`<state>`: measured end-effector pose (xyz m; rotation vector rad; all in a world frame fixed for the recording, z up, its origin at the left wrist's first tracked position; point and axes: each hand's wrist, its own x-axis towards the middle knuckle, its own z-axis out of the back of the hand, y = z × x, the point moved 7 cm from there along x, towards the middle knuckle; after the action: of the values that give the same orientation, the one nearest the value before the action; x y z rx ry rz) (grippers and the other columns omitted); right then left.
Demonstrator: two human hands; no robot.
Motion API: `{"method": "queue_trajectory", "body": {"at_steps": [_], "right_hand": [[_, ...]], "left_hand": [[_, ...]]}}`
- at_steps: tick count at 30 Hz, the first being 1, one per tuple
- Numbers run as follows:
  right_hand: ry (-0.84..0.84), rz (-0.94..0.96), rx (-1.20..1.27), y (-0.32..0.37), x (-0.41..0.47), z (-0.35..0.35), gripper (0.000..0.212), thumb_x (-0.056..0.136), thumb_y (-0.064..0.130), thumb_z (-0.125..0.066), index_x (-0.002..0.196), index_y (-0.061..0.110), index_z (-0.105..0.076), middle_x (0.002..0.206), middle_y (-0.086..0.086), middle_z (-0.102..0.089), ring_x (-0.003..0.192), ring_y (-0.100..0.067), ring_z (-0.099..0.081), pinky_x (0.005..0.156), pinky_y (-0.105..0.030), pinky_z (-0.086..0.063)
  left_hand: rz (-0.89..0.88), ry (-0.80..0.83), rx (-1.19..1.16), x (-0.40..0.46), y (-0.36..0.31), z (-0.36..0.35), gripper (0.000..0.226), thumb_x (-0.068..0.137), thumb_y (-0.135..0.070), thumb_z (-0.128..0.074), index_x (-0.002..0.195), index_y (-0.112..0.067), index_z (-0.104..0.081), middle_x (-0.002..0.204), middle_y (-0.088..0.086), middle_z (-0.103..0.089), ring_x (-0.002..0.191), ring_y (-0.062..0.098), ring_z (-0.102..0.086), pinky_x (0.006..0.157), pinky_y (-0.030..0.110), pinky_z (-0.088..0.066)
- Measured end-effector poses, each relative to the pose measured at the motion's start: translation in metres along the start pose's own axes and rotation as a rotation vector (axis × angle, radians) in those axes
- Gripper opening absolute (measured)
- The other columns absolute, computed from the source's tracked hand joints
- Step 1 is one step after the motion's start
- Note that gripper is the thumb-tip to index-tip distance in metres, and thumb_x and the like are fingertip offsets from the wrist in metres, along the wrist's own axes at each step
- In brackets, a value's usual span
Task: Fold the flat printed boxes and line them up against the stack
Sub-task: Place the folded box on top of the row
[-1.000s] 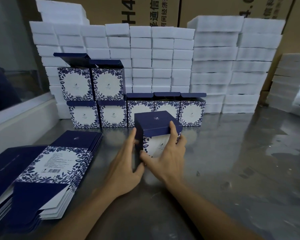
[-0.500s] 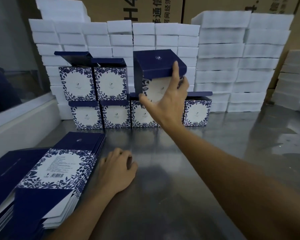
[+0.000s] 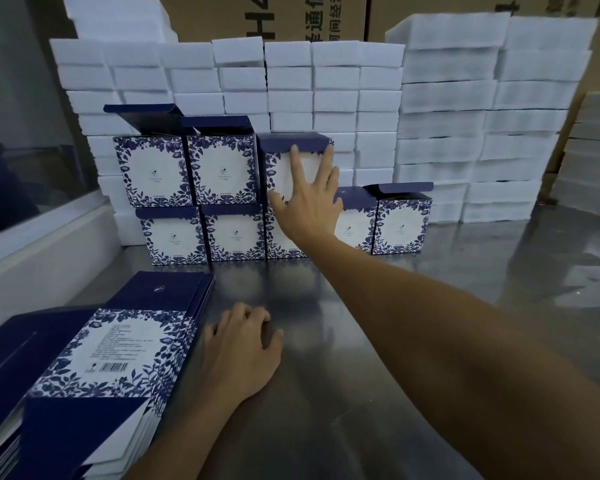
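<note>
A newly folded blue-and-white floral box (image 3: 280, 157) sits third in the upper row, on top of the lower row of folded boxes (image 3: 234, 233). My right hand (image 3: 309, 199) lies flat against its front face with fingers spread and straight. Two other folded boxes (image 3: 187, 169) stand to its left in the upper row. All of them back onto the stack of white foam blocks (image 3: 333, 84). My left hand (image 3: 241, 348) rests on the metal table beside the pile of flat printed boxes (image 3: 115, 355), fingers loosely curled and holding nothing.
Taller white foam stacks (image 3: 492, 116) stand at the back right, with brown cartons (image 3: 291, 19) behind them. A white ledge and dark window (image 3: 32, 216) run along the left. The steel table (image 3: 413, 278) is shiny and reflective.
My right hand carried the folded box up from the table and set it on the upper row, then opened flat against its front. My left hand dropped to the table beside the flat pile.
</note>
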<state>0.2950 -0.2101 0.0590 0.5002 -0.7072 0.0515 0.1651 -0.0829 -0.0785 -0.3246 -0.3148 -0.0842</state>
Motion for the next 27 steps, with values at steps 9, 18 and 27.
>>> {"method": "queue_trajectory", "body": {"at_steps": [9, 18, 27], "right_hand": [[0.679, 0.1, -0.071, -0.024, -0.021, -0.063, 0.083, 0.096, 0.052, -0.058, 0.16, 0.021, -0.016, 0.166, -0.008, -0.016, 0.152, -0.033, -0.016, 0.121, -0.052, -0.023], [0.797, 0.106, -0.123, -0.066, -0.089, -0.071, 0.047, 0.099, 0.046, -0.052, 0.132, 0.012, -0.058, 0.141, -0.014, -0.053, 0.129, -0.034, -0.05, 0.105, -0.04, -0.041], [0.573, 0.077, -0.083, -0.099, -0.131, -0.024, 0.043, 0.098, 0.052, -0.045, 0.134, 0.03, -0.054, 0.147, 0.004, -0.049, 0.135, -0.022, -0.046, 0.111, -0.037, -0.028]], "left_hand": [[0.012, 0.01, -0.018, 0.0, -0.001, 0.001, 0.022, 0.094, -0.055, -0.045, 0.101, -0.036, -0.05, 0.11, -0.012, -0.043, 0.11, 0.013, -0.044, 0.097, 0.037, -0.03], [0.014, 0.012, 0.004, 0.003, 0.001, -0.001, 0.024, 0.091, -0.056, -0.044, 0.099, -0.034, -0.051, 0.11, -0.012, -0.044, 0.11, 0.013, -0.044, 0.095, 0.037, -0.03], [-0.07, -0.03, 0.153, -0.006, -0.009, 0.012, 0.025, 0.096, -0.051, -0.039, 0.104, -0.033, -0.054, 0.108, -0.01, -0.052, 0.106, 0.014, -0.051, 0.096, 0.038, -0.032]]}}
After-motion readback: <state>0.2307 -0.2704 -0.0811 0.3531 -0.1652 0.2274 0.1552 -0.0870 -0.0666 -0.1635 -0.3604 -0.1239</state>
